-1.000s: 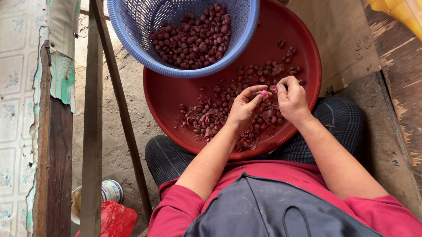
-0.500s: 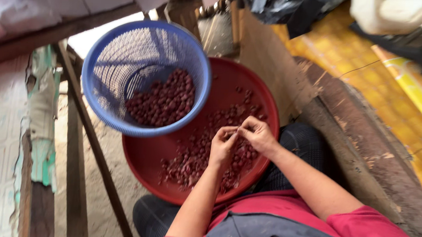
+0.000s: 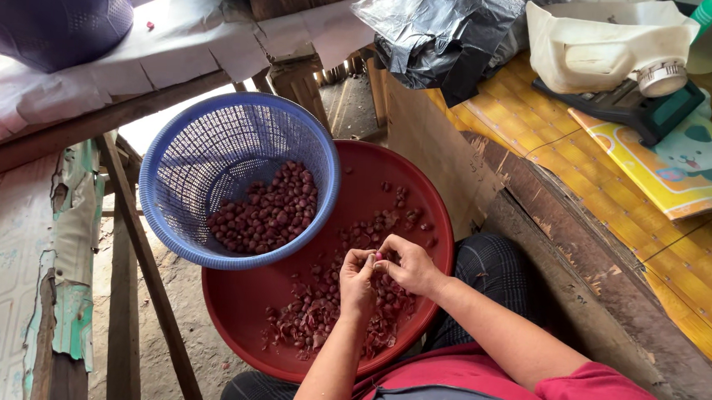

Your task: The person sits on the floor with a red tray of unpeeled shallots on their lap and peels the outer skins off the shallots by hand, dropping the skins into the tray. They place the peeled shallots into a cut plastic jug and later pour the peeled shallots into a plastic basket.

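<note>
My left hand [image 3: 358, 281] and my right hand [image 3: 408, 265] meet over a wide red basin [image 3: 238, 316] on my lap, and together they pinch one small reddish shallot [image 3: 379, 257] between the fingertips. Loose shallots and peelings [image 3: 324, 309] lie in the basin under my hands. A blue mesh basket [image 3: 201, 166] rests on the basin's far left rim, and a heap of small dark red shallots [image 3: 269, 211] lies in it.
A dark purple basket [image 3: 50, 8] sits on a paper-covered bench at top left. A black plastic bag [image 3: 445, 28] and a white plastic jug [image 3: 609, 42] lie on the patterned mat at right. Wooden beams [image 3: 149, 286] run along the left.
The view has tilted upward, bringing the bench, bag and jug into sight. My hands stay together over the basin, still working one shallot.
</note>
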### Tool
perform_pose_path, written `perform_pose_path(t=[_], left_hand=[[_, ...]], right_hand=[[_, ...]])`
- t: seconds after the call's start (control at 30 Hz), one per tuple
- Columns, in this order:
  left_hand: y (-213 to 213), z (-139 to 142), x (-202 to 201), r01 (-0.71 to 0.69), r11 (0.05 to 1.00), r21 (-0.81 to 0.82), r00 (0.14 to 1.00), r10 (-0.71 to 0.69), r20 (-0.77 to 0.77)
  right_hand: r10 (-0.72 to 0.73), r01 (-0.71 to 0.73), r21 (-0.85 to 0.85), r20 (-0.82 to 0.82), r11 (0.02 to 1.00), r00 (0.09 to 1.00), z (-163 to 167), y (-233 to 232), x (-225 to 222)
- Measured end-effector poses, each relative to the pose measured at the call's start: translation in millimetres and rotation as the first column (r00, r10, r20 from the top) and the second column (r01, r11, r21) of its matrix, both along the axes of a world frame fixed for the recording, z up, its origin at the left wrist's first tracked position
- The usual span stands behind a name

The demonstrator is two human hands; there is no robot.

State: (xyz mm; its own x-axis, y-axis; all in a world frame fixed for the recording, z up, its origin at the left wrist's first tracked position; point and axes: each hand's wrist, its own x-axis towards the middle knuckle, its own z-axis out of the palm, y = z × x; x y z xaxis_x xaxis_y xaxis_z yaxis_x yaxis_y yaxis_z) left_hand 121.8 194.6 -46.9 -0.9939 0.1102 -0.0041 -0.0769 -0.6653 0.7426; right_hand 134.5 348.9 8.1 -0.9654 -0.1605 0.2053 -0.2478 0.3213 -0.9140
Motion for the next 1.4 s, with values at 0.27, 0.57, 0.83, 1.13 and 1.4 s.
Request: perform_pose_path(t=[0.27,0.57,0.83,1.13,1.4], left_hand=[[4,11,10,0.098,0.988,0.121,0.988,-0.111,0.108],[-1,18,9,0.026,0.997,-0.066,0.999,-0.023,0.046],[5,8,7,-0.004,1.000,0.011,0.997,0.003,0.076],[8,6,12,0.101,0.992,-0.073,0.992,-0.095,0.078],[8,8,15,-0.009,0.943,-0.332,1.000,0.004,-0.015]], right_hand=[[-0.033,0.069,-0.183,0.189,0.981,0.981,-4,0,0],[-0.143,0.140,0.058,0.046,0.988,0.989,-1,6,-3],[0.046,-0.021,-0.254,0.094,0.967,0.994,1,-3,11],[-0.060,0.081,-0.242,0.094,0.967,0.994,-15,1,2],[-0.072,0.214,-0.442,0.315,0.871,0.946,-28,2,-3]])
